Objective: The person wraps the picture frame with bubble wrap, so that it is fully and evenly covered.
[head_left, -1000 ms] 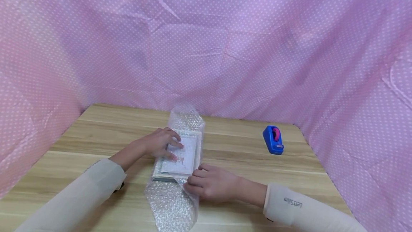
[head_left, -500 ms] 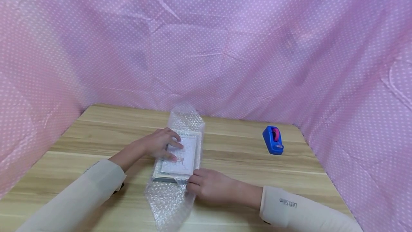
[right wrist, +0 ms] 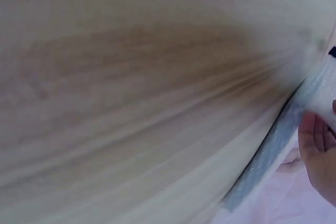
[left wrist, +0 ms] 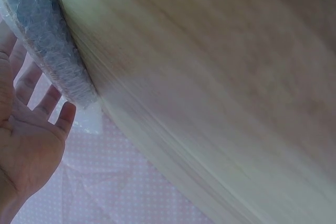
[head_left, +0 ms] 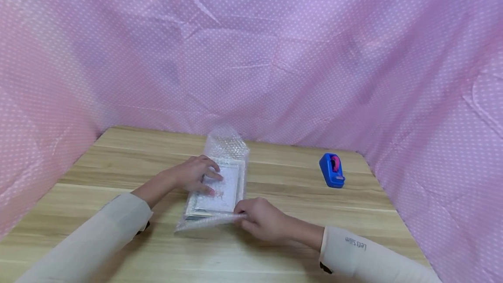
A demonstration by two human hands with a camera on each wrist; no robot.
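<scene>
A pale picture frame [head_left: 225, 191] lies flat inside clear bubble wrap [head_left: 228, 143] on the table. My left hand [head_left: 196, 176] rests on its face with the fingers spread and extended. My right hand [head_left: 264, 219] pinches the near flap of the bubble wrap at the frame's lower right corner, and that flap is raised along the near edge. In the left wrist view, my left hand [left wrist: 31, 140] lies over the wrapped edge of the frame [left wrist: 47, 40]. The right wrist view has my right hand [right wrist: 320, 150] beside the bubble wrap [right wrist: 268, 145].
A blue tape dispenser [head_left: 332, 170] with a pink core stands at the right of the wooden table [head_left: 129, 160]. Pink dotted cloth [head_left: 235, 77] hangs behind the table and along both sides.
My right hand has lifted the near flap of bubble wrap, which lay flat on the table, up toward the frame's near edge. My left hand has stayed in place.
</scene>
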